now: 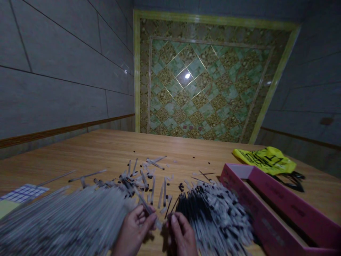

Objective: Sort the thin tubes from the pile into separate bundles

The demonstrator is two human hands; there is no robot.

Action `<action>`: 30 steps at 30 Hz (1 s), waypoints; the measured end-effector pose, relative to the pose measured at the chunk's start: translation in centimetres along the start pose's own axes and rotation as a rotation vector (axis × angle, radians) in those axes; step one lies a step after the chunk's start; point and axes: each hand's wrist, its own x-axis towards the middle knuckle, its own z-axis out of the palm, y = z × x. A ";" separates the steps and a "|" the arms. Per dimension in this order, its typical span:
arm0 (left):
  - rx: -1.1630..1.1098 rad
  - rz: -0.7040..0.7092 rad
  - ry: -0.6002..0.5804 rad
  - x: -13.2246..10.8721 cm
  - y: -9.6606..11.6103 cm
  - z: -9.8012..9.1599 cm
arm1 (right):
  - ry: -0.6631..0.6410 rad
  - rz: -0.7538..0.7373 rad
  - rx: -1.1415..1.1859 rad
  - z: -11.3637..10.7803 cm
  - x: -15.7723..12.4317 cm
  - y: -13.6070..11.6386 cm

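Observation:
My left hand (137, 224) is closed, thumb against fingers, around a thin translucent tube (144, 202) that slants across the fingertips. My right hand (181, 231) is beside it with thumb and fingers pinched together; what they hold, if anything, is too dark and small to name. Two thin dark sticks (168, 207) rise just behind the right fingertips. A big pile of long, pale, thin tubes (87, 209) spreads left of my hands. To the right lies a bundle of thin pieces (210, 209) with black and whitish ends.
Short tube pieces (152, 190) and tiny black bits (181, 186) are scattered in the middle of the wooden table (117, 144). At the right stand a long pink box (282, 195) with its top open and a yellow plastic bag (266, 160). A checked sheet (25, 193) lies far left.

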 end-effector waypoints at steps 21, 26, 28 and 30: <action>-0.431 -0.154 -0.110 -0.2 1.4 -0.4 | -0.427 0.397 0.206 1.0 -0.8 0.1; -0.319 -0.174 -0.072 -0.5 1.3 -0.3 | -0.567 0.333 0.096 0.5 -0.8 -0.1; -0.274 -0.178 -0.032 -0.6 1.3 -0.2 | -0.534 0.320 0.030 0.5 -0.8 -0.4; -0.244 -0.171 -0.015 -0.6 1.4 -0.1 | -0.471 0.298 -0.069 0.6 -0.9 -0.8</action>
